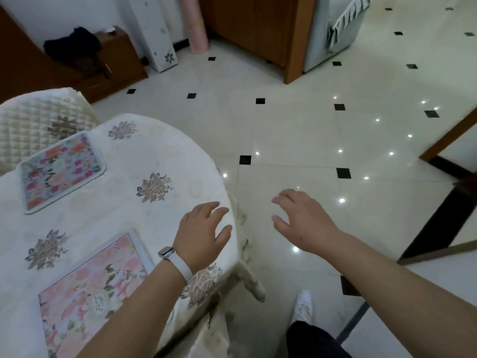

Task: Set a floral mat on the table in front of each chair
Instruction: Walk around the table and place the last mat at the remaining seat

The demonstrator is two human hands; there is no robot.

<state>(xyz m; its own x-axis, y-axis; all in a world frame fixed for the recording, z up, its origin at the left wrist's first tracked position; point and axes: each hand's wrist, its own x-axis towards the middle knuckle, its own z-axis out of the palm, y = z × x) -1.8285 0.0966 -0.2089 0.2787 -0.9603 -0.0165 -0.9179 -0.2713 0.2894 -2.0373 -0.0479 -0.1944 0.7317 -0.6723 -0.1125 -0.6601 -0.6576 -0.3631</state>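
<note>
Head view: my left hand [204,235] hovers over the table [180,161] near its right edge, grip wide and holding nothing, a watch [166,252] on the wrist; my right hand [304,219] is out past the table over the floor [296,130], grip also wide and empty. Two floral mats lie flat on the table: the far mat [60,170] just before a quilted chair [38,120], the near mat [95,285] partly under my left forearm.
</note>
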